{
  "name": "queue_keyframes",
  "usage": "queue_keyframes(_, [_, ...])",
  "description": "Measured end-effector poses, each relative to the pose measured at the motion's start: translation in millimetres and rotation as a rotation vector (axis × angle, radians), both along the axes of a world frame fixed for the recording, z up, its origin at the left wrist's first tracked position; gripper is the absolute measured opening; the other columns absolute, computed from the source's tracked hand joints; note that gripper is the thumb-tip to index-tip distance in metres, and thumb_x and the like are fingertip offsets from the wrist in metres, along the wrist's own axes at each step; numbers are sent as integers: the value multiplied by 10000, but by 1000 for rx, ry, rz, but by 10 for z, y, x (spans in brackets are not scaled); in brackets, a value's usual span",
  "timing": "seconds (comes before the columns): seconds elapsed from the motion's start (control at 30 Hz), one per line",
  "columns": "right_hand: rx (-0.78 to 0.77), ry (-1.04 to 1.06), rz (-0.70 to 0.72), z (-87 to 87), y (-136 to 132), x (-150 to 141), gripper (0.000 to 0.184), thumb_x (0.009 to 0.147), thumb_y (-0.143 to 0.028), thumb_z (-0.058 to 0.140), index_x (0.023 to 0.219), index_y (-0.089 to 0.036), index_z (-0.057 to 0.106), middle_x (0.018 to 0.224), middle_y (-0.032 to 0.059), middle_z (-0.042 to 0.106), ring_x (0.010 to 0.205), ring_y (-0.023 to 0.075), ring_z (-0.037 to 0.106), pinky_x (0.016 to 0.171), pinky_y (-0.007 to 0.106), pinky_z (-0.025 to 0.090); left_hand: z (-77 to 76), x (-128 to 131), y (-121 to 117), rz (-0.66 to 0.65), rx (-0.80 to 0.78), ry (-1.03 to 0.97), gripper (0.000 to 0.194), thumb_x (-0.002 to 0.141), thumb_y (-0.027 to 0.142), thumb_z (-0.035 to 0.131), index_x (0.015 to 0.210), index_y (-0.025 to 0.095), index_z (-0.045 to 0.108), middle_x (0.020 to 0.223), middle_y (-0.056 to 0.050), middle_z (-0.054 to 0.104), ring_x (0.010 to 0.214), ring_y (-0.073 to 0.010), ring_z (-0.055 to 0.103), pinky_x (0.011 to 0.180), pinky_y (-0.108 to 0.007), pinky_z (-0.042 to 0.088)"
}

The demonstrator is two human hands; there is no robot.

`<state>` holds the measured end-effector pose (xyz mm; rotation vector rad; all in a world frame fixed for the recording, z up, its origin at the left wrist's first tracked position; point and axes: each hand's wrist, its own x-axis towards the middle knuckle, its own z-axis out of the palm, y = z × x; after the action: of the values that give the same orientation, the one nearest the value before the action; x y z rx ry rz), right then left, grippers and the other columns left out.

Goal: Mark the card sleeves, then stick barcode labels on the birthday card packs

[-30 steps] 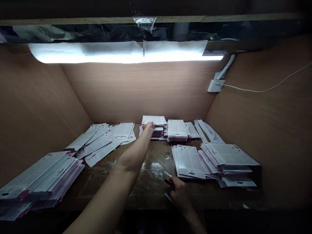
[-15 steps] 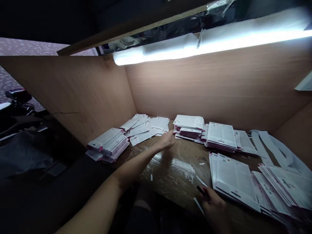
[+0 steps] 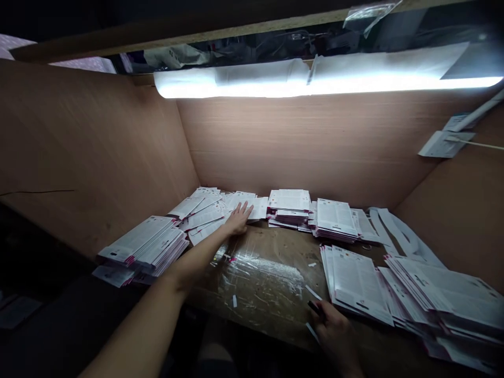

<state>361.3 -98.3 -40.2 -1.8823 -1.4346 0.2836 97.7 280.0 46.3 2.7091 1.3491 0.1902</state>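
Note:
My left hand (image 3: 239, 218) is stretched toward the back of the bench, fingers spread over a flat white printed packet (image 3: 259, 208). That packet lies beside a neat stack of similar packets (image 3: 289, 200), on the edge of a loose, fanned pile (image 3: 207, 214). Near the front, my right hand (image 3: 334, 326) is closed around a short dark stick-like tool (image 3: 315, 308); its exact kind I cannot make out. Narrow white strips (image 3: 313, 292) lie by the tool's tip. Just right of this hand sits another batch of packets (image 3: 360, 283) with pink edges.
More packet stacks stand at the left front (image 3: 144, 244), back right (image 3: 336, 216) and right front (image 3: 452, 289). White bands (image 3: 401, 236) lie by the right wall. A lit tube lamp (image 3: 275, 84) spans the back panel; a socket box (image 3: 447, 144) is at right.
My left hand has moved from the back stack leftward, and a packet now lies under its spread fingers. The view swung left and partly back. My right hand still grips the dark tool.

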Motion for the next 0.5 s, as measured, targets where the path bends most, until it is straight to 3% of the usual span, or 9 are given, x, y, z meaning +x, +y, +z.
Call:
queue_keyframes(0.1, [36, 3, -33, 19, 5, -33, 389, 988, -488, 484, 793, -234, 706, 737, 62, 726, 649, 230, 684, 632, 308, 475, -59, 145, 97, 23, 29, -50, 877, 838, 126, 620, 1648, 260, 310, 1744, -138, 224, 1603, -390, 200, 1233, -575, 300])
queue_keyframes(0.2, [23, -9, -56, 40, 23, -50, 375, 990, -462, 485, 788, -227, 696, 744, 64, 723, 664, 228, 681, 643, 309, 460, -63, 102, 159, 79, 71, -132, 631, 945, 113, 458, 1562, 244, 463, 1633, -139, 460, 1507, -331, 418, 1216, -524, 344])
queue_keyframes(0.33, [-21, -2, -63, 50, 39, -46, 334, 986, -429, 487, 826, -227, 699, 792, 63, 736, 707, 236, 695, 656, 311, 444, 41, 1, 230, 229, 151, -265, 549, 1000, 147, 362, 1532, 183, 492, 1471, -191, 613, 1329, -340, 602, 1158, -495, 421])
queue_keyframes(0.4, [-34, 9, -64, 47, 41, -45, 339, 993, -429, 475, 836, -225, 697, 798, 64, 737, 705, 238, 691, 660, 313, 443, 140, 50, 258, 293, 202, -335, 562, 1008, 171, 359, 1562, 162, 453, 1449, -204, 625, 1318, -355, 612, 1150, -498, 433])
queue_keyframes(0.5, [-41, 24, -53, 45, 49, -49, 345, 999, -428, 472, 829, -224, 692, 800, 70, 737, 705, 238, 683, 666, 313, 445, 297, 364, 259, 265, 279, -415, 633, 996, 155, 351, 1629, 146, 349, 1536, -186, 558, 1477, -340, 467, 1232, -501, 348])
